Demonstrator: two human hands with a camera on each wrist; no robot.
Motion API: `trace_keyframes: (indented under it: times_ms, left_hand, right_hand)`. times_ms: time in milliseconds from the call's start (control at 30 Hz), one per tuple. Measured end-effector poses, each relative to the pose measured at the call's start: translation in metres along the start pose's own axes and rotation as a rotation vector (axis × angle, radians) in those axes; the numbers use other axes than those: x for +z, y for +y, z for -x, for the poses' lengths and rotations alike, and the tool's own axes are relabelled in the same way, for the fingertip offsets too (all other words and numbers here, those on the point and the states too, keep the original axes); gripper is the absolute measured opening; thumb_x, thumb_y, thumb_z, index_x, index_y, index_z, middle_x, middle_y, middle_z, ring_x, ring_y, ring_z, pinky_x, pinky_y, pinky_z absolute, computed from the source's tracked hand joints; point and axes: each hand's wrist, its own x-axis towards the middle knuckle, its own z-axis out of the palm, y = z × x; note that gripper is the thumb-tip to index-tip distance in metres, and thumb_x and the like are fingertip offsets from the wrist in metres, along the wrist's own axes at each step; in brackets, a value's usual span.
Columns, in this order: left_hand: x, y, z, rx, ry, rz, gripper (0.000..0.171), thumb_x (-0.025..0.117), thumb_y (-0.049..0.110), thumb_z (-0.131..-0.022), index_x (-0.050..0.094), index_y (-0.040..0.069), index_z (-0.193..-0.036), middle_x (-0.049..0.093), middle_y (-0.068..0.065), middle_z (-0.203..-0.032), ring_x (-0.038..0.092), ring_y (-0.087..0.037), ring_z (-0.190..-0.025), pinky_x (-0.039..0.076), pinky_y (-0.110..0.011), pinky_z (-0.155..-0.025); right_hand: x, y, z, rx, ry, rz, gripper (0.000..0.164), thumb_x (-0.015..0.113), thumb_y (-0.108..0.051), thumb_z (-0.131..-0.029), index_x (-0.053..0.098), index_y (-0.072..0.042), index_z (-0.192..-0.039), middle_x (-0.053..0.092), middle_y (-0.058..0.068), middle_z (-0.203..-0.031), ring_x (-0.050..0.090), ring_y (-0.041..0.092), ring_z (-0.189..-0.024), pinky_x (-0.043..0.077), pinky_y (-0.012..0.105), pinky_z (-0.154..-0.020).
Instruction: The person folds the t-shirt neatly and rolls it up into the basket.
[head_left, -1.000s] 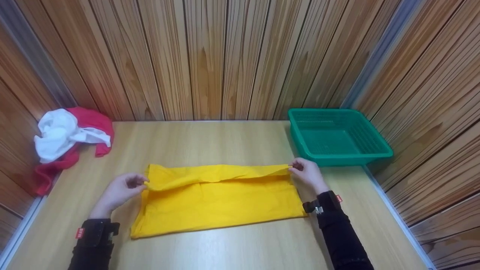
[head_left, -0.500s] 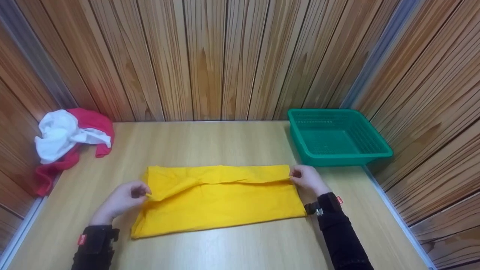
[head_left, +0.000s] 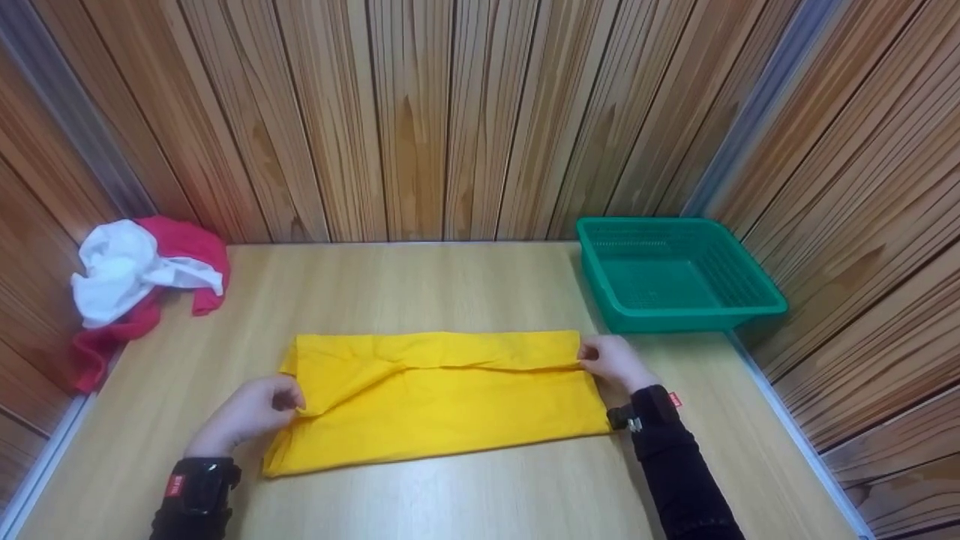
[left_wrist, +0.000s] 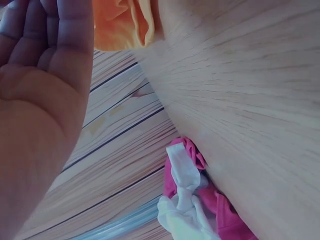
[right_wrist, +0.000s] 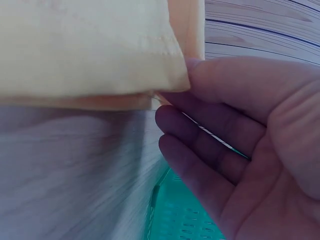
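Note:
A yellow cloth (head_left: pixel 450 405) lies folded into a wide band on the table, with its far part turned over toward the near side. My left hand (head_left: pixel 251 409) pinches the left corner of the turned-over flap. At the flap's right end, my right hand (head_left: pixel 615 360) pinches the other corner. The right wrist view shows the cloth's stitched corner (right_wrist: pixel 175 75) between the thumb and index finger of the right hand (right_wrist: pixel 235 115). In the left wrist view the palm of the left hand (left_wrist: pixel 45 90) shows, but its fingertips are out of frame; some yellow cloth (left_wrist: pixel 125 25) hangs beside it.
A green plastic basket (head_left: pixel 611 300) stands at the back right of the table (head_left: pixel 420 289), close to my right hand. White cloth (head_left: pixel 116 270) and red cloth (head_left: pixel 187 247) lie bunched at the back left. Wood-panelled walls (head_left: pixel 420 120) enclose the back and sides.
My left hand has moved toward the near side, drawing the flap's left corner down over the lower layer. The right hand has also come slightly nearer with its corner.

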Motion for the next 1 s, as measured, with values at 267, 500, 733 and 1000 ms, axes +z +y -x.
trace_keyframes:
  times_ms: [267,500,733,1000]
  left_hand:
    - [0.002,0.001,0.005,0.167,0.051,-0.039,0.015,0.071,-0.003,-0.081,0.067,0.011,-0.086,0.063,-0.001,-0.085,0.056,-0.021,-0.084,0.048,-0.039,-0.079]
    - [-0.004,0.006,0.013,0.177,0.047,0.035,0.013,0.070,-0.001,-0.082,0.067,0.010,-0.088,0.064,-0.003,-0.091,0.057,-0.022,-0.087,0.050,-0.033,-0.080]
    - [-0.006,0.012,0.018,0.211,0.017,0.075,0.012,0.071,0.000,-0.083,0.067,0.010,-0.089,0.065,-0.002,-0.092,0.057,-0.023,-0.089,0.050,-0.030,-0.079]
    - [-0.001,0.011,0.018,0.209,-0.054,0.022,0.014,0.071,0.000,-0.081,0.068,0.013,-0.086,0.066,0.000,-0.087,0.057,-0.023,-0.085,0.049,-0.034,-0.078]
  right_hand:
    - [0.002,0.001,-0.001,-0.023,0.025,0.039,0.011,0.072,-0.006,-0.084,0.064,-0.010,-0.079,0.060,0.001,-0.078,0.052,0.022,-0.075,0.045,0.037,-0.074]
    - [0.001,-0.002,-0.002,0.007,0.002,0.044,0.011,0.072,-0.006,-0.086,0.064,-0.011,-0.080,0.059,0.001,-0.078,0.052,0.023,-0.075,0.045,0.037,-0.074]
    - [0.003,-0.001,-0.003,-0.054,0.025,0.096,0.011,0.070,-0.003,-0.086,0.063,-0.010,-0.080,0.059,0.001,-0.078,0.052,0.023,-0.075,0.045,0.039,-0.073]
    - [0.002,0.002,-0.002,-0.133,0.057,0.161,0.016,0.071,0.002,-0.081,0.062,-0.011,-0.079,0.060,0.000,-0.078,0.053,0.022,-0.075,0.047,0.042,-0.074]
